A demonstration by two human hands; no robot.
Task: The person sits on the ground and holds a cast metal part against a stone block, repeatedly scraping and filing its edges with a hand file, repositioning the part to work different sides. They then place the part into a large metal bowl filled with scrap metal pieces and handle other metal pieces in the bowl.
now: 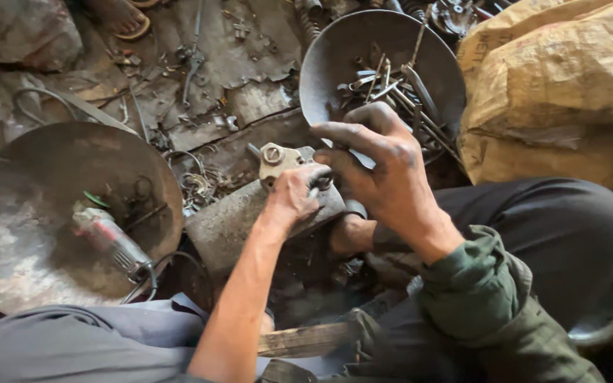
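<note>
Metal part point(283, 162), pale with a bolt head on top, sits on the upper end of a grey block point(239, 220) just ahead of my knees. My left hand point(296, 196) is closed down on it, fingers curled over its near edge. My right hand point(381, 167) hovers just beside, fingers loosely bent and apart, touching the left hand's fingertips; I cannot tell whether it grips anything. Nearer me, a wooden handle point(305, 340) lies across my lap. To the left, an angle grinder point(111, 242) rests in a shallow metal pan point(37, 177). Farther off, a dark bowl point(335, 57) holds loose tools, with a yellow sack point(569, 85) beside it.
</note>
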